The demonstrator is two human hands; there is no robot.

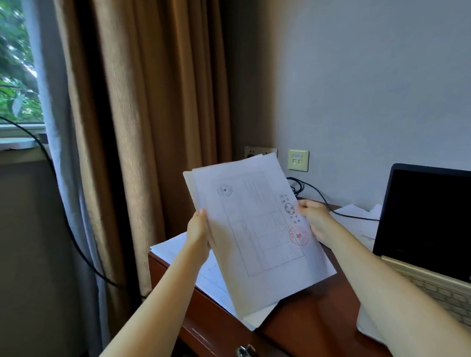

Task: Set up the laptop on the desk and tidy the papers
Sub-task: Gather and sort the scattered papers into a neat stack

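I hold a stack of white printed papers [256, 232] upright above the desk [308, 321], its top sheet showing a table and a red stamp. My left hand [198, 235] grips the stack's left edge and my right hand [315, 220] pinches its right edge. More loose sheets [210, 277] lie on the desk's left end under the stack. An open laptop [439, 236] with a dark screen and gold keyboard stands at the right. Further papers [357, 217] lie behind it.
A black cable [331, 208] runs from wall sockets [298, 160] across the desk's back to the laptop. Brown curtains [146, 115] and a window [1, 69] are at the left. A drawer knob [246, 356] is on the desk's front.
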